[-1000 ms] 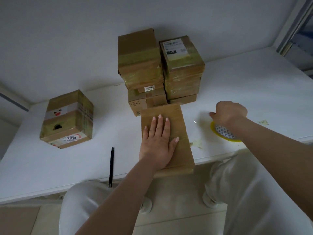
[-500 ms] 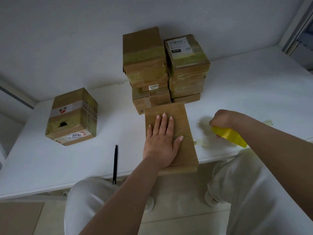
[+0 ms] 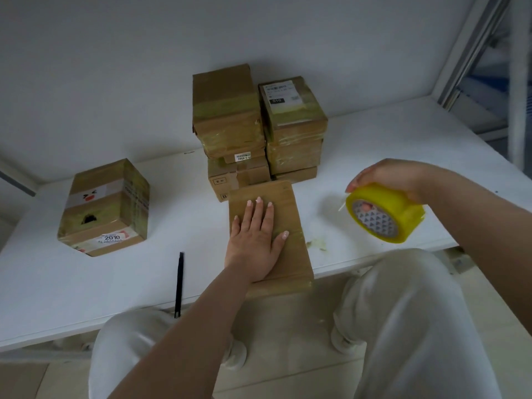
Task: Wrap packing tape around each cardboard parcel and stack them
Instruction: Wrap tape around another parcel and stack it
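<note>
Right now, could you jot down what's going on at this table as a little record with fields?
left hand: flat, pressing the flat parcel
right hand: grips the yellow tape roll, lifted above the table
flat parcel: overhangs the table's near edge
stacked parcels: two piles side by side against the wall, already taped
lone box: far left, marked 2010
black tool: near edge, left of the parcel

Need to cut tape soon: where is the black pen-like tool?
The black tool lies on the white table, left of the flat parcel, overhanging the near edge.
</note>
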